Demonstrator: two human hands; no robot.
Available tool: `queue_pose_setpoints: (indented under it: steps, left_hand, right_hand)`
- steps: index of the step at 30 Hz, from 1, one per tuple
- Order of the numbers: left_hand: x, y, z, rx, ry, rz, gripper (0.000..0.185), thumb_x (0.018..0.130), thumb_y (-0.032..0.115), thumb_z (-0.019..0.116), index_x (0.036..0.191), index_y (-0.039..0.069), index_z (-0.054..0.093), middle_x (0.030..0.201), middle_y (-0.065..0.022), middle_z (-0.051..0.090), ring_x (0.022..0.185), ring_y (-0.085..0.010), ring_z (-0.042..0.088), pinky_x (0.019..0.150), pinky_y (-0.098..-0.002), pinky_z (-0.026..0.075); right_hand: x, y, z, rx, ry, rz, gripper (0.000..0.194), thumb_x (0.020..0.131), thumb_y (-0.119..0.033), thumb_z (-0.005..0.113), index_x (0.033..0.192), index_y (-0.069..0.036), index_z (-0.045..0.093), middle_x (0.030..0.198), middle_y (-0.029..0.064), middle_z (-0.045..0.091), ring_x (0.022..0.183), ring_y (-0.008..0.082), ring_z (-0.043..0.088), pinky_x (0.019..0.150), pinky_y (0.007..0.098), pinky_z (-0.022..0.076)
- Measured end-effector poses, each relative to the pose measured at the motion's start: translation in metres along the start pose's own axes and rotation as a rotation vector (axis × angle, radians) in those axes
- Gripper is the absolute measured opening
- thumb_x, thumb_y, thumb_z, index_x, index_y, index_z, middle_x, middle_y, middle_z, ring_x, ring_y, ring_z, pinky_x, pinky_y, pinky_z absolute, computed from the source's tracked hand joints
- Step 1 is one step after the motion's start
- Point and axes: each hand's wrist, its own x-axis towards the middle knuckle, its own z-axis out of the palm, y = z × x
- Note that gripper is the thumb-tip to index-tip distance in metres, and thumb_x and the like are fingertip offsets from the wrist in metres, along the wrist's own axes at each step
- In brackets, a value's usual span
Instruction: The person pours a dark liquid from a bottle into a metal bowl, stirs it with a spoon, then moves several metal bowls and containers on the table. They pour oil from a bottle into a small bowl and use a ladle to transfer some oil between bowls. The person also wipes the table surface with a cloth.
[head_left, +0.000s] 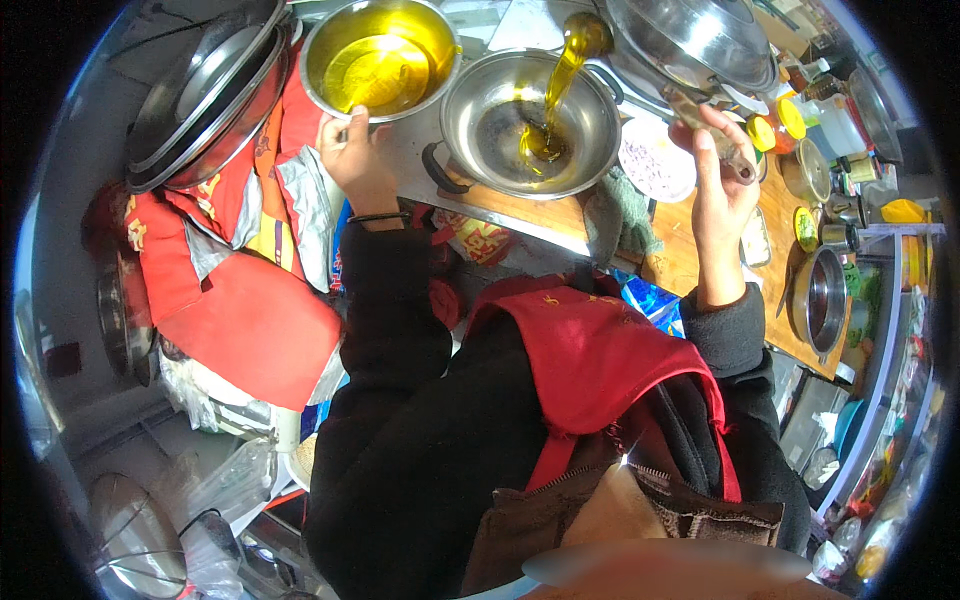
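My right hand (720, 161) grips the brown handle of a ladle (589, 34), whose bowl is tipped above a two-handled metal wok (461, 127). Yellow oil (561, 82) streams from the ladle into the wok, where a small pool lies at the bottom. My left hand (358, 154) holds the near rim of a stainless steel bowl (319, 75) with yellow oil in it, to the left of the wok. Right of the wok is a white plate of chopped purple and white pieces (656, 161). A grey-green cloth (630, 210) lies beside the wok.
A large metal lid (705, 37) stands at the upper right. Jars with yellow lids (790, 118) and a metal bowl of dark liquid (821, 300) are on the right, by the wooden board (780, 322). Large metal basins (217, 97) lean at the left above red insulated fabric (247, 322).
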Motion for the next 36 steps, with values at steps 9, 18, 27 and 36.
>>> queue_pose_setpoints:
  steps: [9,18,27,36]
  left_hand:
    - [-0.006,0.013,-0.019,0.029,0.134,-0.006,0.016,0.087,0.011,0.053,0.088,-0.005,0.05,0.087,-0.0123,0.054,0.087,-0.0218,0.059,0.071,-0.0361,0.057]
    - [-0.017,0.029,-0.015,-0.096,0.125,0.003,0.017,0.085,0.006,0.056,0.073,0.003,0.045,0.079,-0.0065,0.052,0.076,-0.0149,0.057,0.069,-0.0355,0.058]
    - [-0.03,0.019,-0.007,0.004,0.135,-0.081,0.01,0.085,0.007,0.057,0.078,0.003,0.05,0.081,-0.0041,0.052,0.074,-0.0123,0.054,0.067,-0.0287,0.053]
    - [-0.039,0.016,0.016,-0.045,-0.03,-0.123,0.003,0.085,0.005,0.055,0.086,0.003,0.054,0.087,-0.0041,0.056,0.08,-0.0141,0.058,0.069,-0.0317,0.056]
  right_hand:
    - [0.016,-0.018,-0.008,-0.472,-0.053,-0.717,0.026,0.078,0.003,0.063,0.104,0.0,0.059,0.1,0.0131,0.063,0.097,0.0241,0.06,0.085,0.0317,0.0456]
    - [-0.019,0.019,-0.006,-0.551,-0.343,-0.524,0.024,0.076,0.002,0.063,0.099,-0.004,0.062,0.096,0.0104,0.064,0.091,0.0262,0.061,0.079,0.0332,0.0488]
    - [-0.021,0.019,0.01,0.139,0.009,0.082,0.025,0.089,-0.008,0.054,0.112,0.002,0.053,0.098,0.0119,0.061,0.093,0.0209,0.061,0.087,0.0318,0.0477]
    - [-0.012,0.005,0.023,0.313,-0.081,0.085,0.03,0.091,-0.013,0.05,0.116,0.003,0.047,0.094,0.0163,0.061,0.09,0.0265,0.063,0.086,0.0398,0.049]
